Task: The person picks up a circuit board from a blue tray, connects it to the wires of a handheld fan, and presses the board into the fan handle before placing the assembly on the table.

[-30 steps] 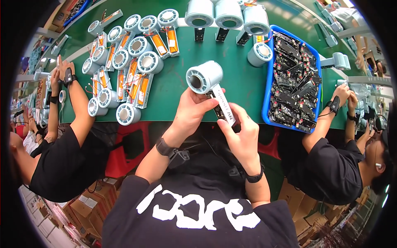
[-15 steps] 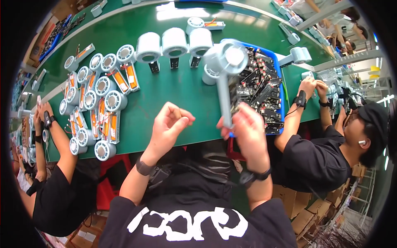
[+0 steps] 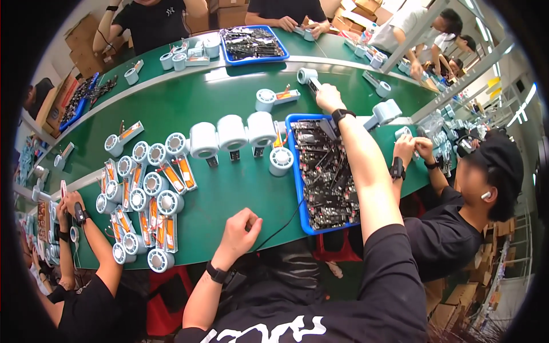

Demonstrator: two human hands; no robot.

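Observation:
My right arm stretches forward over a blue tray, and my right hand (image 3: 330, 98) is closed around the handle of a pale blue handheld fan (image 3: 307, 75) above the far green surface. The fan's round head points away to the left of the hand. My left hand (image 3: 240, 230) hovers by the near table edge, fingers curled in and nothing visible in it. Left of the tray, a single fan with a grilled round head (image 3: 281, 161) sits on the table. Beyond it lies an opened fan (image 3: 266, 99) with an orange battery in its handle.
The blue tray (image 3: 306, 220) holds many black circuit boards. Three white-blue fan heads (image 3: 231, 132) stand in a row; several opened fans (image 3: 153, 184) cluster at left. A metal rail (image 3: 194, 73) crosses behind. Co-workers sit at both sides; a co-worker's hand (image 3: 404, 146) is at right.
My right hand has carried the fan forward from near the tray's front to the far surface. My left hand stays near the edge. The view has tilted up, showing more of the far side.

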